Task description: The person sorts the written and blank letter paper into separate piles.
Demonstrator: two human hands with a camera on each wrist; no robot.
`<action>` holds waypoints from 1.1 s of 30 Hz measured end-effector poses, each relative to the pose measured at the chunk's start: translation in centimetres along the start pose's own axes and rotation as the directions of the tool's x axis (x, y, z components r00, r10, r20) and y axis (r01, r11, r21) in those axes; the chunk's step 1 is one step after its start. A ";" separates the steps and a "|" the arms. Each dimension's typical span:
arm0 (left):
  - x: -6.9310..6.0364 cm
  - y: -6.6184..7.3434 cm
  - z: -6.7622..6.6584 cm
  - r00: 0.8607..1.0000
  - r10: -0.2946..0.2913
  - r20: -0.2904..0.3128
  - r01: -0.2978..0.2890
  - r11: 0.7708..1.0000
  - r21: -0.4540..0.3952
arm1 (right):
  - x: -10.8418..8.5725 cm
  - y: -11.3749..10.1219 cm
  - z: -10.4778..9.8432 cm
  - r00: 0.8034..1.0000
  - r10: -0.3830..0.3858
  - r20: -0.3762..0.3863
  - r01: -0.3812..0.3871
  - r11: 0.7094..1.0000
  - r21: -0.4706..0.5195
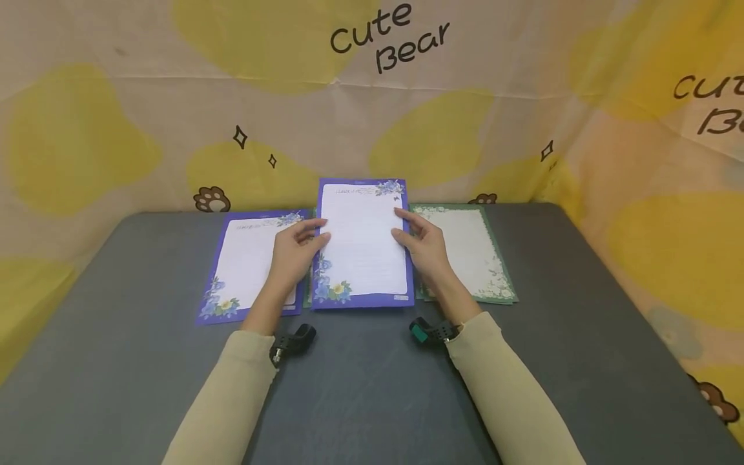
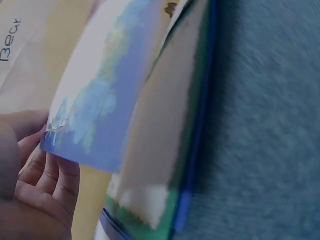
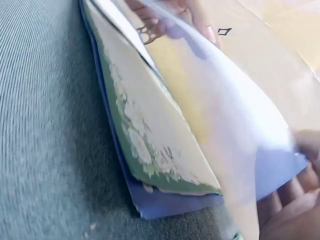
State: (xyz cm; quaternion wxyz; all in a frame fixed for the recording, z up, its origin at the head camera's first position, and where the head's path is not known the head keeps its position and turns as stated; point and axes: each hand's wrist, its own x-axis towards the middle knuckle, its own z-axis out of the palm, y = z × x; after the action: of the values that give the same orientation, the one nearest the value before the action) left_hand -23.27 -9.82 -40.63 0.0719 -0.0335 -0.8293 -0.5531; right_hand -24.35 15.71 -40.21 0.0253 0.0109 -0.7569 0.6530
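Both hands hold up a sheet of letter paper [image 1: 363,245] with a purple-blue border and blue flowers at its corners. My left hand [image 1: 290,255] pinches its left edge between thumb and fingers; my right hand [image 1: 427,252] pinches the right edge. In both wrist views the sheet bends and stands clear of the pile below. That pile shows a green-bordered flowered sheet [image 3: 145,115] on top, with a blue-edged sheet [image 3: 175,206] under it. Handwritten-style lettering near the held sheet's top is too small to read.
A purple-bordered sheet [image 1: 247,271] lies on the left of the dark grey table [image 1: 360,387]. Green-bordered sheets [image 1: 465,252] lie on the right, edges slightly offset. A patterned cloth [image 1: 302,123] hangs behind the table. Each wrist wears a black strap device.
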 end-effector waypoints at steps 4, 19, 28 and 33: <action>-0.5 0.1 -0.8 1.000 0.003 -0.009 -0.002 0.999 0.034 | -0.1 -0.4 0.5 0.999 0.011 -0.039 -0.016 0.990 -0.143; -2.5 0.1 -8.0 0.997 -0.074 0.020 0.065 0.955 0.288 | -2.2 -1.8 3.8 0.965 -0.029 0.259 0.061 0.991 -0.117; -2.3 -0.7 -13.4 0.997 -0.075 0.014 0.063 0.912 0.405 | -1.0 -3.8 8.8 0.924 0.006 0.382 0.053 0.988 -0.145; -1.5 -1.2 -14.6 0.997 -0.076 0.015 0.061 0.886 0.460 | -0.1 -4.7 11.1 0.940 0.079 0.332 -0.001 0.974 -0.229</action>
State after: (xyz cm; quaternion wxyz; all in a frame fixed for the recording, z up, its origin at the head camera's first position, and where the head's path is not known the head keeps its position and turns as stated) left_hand -20.71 -23.72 -36.49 0.0450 0.0046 -0.9383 -0.3428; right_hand -24.31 4.01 -37.20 -0.1174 0.1047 -0.8190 0.5518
